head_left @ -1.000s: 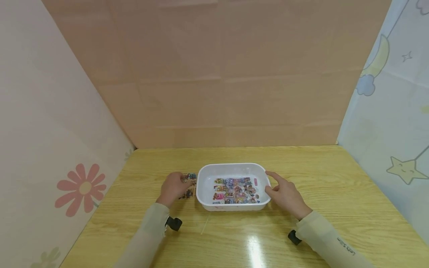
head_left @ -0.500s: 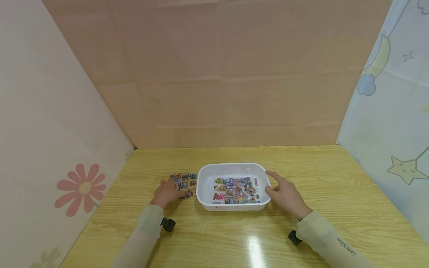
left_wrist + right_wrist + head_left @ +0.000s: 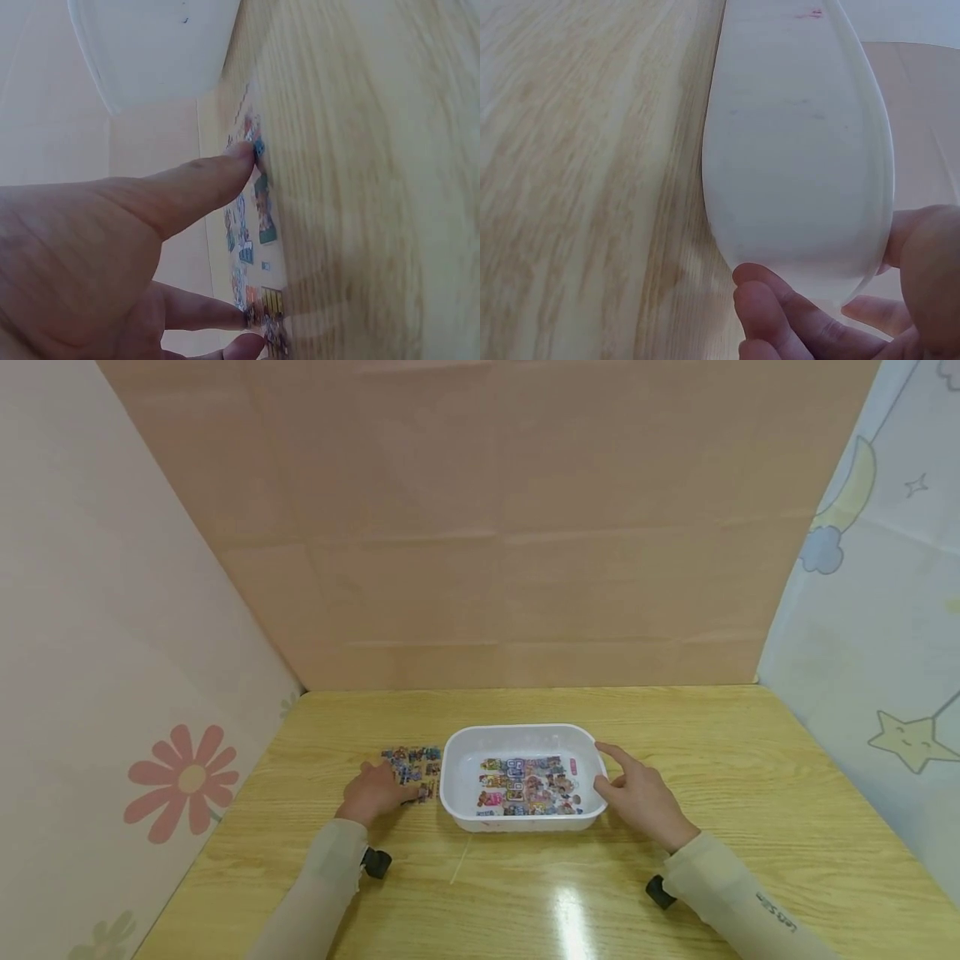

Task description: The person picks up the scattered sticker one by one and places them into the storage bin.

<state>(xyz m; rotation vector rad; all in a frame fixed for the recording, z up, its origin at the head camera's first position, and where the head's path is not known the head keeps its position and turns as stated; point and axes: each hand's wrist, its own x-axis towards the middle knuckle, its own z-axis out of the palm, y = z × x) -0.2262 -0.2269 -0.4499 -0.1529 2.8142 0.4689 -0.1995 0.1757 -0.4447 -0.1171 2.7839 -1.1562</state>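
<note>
A white plastic tray (image 3: 517, 824) with rounded corners rests in the middle of the table. Inside it lies a sheet of colourful cartoon stickers (image 3: 529, 789). Left of the tray, a clear sheet with small printed pictures (image 3: 424, 757) lies flat on the wood. My left hand (image 3: 375, 792) is spread over that sheet; in the left wrist view its thumb (image 3: 199, 180) and fingertips touch the sheet's surface. My right hand (image 3: 641, 797) holds the tray's right end, thumb at the rim and fingers (image 3: 780, 300) against the outer wall, as the right wrist view shows.
The wood-grain table (image 3: 720, 735) meets a beige backdrop (image 3: 495, 543) behind. Patterned panels stand at both sides, with a pink flower (image 3: 190, 779) on the left one and a star (image 3: 909, 739) on the right one.
My left hand has shifted a little left over the clear sheet, uncovering more of its pictures. From half a second ago to now it stays nearly still. The right hand and tray keep their places.
</note>
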